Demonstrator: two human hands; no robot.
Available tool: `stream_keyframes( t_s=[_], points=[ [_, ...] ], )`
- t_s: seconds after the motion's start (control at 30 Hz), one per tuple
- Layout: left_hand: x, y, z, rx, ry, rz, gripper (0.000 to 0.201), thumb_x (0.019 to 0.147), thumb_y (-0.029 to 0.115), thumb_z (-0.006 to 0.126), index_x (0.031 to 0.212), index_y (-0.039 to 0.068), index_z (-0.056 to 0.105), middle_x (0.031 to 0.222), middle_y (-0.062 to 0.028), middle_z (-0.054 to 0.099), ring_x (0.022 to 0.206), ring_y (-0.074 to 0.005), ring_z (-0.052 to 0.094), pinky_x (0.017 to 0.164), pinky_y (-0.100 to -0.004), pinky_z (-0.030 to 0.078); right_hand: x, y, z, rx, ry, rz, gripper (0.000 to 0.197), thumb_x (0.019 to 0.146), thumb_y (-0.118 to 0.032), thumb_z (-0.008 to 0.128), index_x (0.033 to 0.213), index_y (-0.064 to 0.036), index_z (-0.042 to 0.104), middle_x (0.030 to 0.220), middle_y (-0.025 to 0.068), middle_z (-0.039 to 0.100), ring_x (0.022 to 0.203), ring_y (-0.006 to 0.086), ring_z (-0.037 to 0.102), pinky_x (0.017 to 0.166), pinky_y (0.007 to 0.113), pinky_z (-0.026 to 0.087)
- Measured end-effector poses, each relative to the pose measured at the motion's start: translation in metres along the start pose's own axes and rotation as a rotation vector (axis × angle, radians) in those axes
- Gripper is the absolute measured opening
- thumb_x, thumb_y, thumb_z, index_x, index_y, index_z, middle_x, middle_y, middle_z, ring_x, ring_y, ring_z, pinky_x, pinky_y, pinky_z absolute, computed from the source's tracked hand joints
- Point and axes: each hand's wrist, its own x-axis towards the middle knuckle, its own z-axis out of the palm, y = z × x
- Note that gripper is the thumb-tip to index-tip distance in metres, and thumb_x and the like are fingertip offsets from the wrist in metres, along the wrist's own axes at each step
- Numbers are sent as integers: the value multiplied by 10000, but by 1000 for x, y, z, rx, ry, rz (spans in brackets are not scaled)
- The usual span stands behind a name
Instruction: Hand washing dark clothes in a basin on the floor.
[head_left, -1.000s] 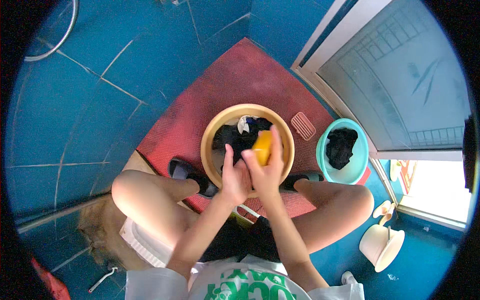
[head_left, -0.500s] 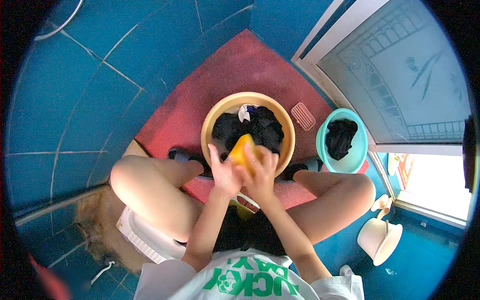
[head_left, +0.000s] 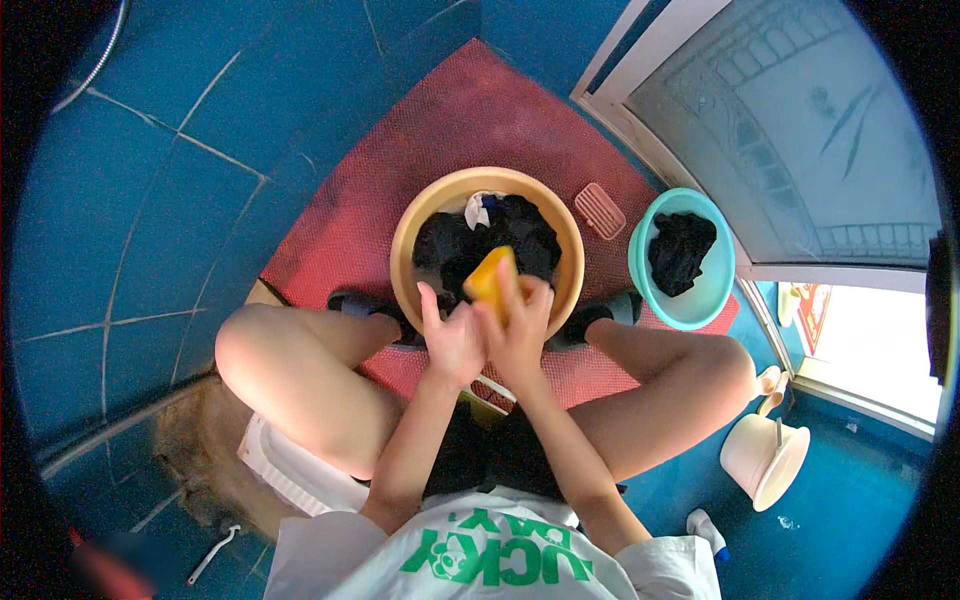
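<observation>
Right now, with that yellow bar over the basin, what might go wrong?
The yellow soap bar could slip from the right-hand grip and drop among the black clothes in the tan basin, where it may be hard to spot. The right slipper sits close to the turquoise basin, so a shift might nudge it.

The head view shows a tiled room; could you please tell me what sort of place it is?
Most likely a bathroom, used here for handwashing laundry: blue tiled walls, a silvery flexible hose, and a beige basin holding dark clothes.
</observation>
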Motion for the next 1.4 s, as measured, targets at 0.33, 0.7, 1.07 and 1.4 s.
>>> stream_keyframes(
  t_s=[0.33, 0.7, 1.07, 1.4],
  points=[
    [3, -9, 1, 197, 281, -10, 936, 688, 786, 251, 1195, 14, 408, 1138, -70, 504, 1034, -195, 480, 895, -317, 359, 4, 9, 6, 99, 34, 211, 650, 670, -230, 669, 1251, -84, 417, 874, 160, 424, 828, 291, 412, 737, 364, 358],
    [2, -2, -2, 329, 236, -22, 852, 754, 725, 228, 1223, 28, 371, 1146, -69, 488, 1066, -195, 452, 922, -318, 337, 8, 0, 3, -89, 37, 111, 602, 653, -356, 674, 1194, -167, 490, 863, 126, 422, 838, 279, 400, 756, 394, 286],
    [11, -8, 14, 120, 214, 20, 834, 789, 676, 232, 1215, -24, 383, 1168, -117, 491, 1041, -209, 489, 889, -323, 377, 15, 66, 26, 588, 138, 536, 577, 742, -384, 640, 1199, -87, 450, 908, 91, 525, 813, 219, 505, 724, 334, 426],
    [23, 14, -11, 69, 329, -24, 536, 889, 445, 321, 1226, 37, 405, 1214, -112, 475, 1105, -267, 460, 961, -411, 335, 26, 37, -19, 1329, 5, 963, 515, 780, -257, 588, 1237, -172, 367, 1010, 69, 491, 798, 189, 536, 685, 317, 453]
  ],
)
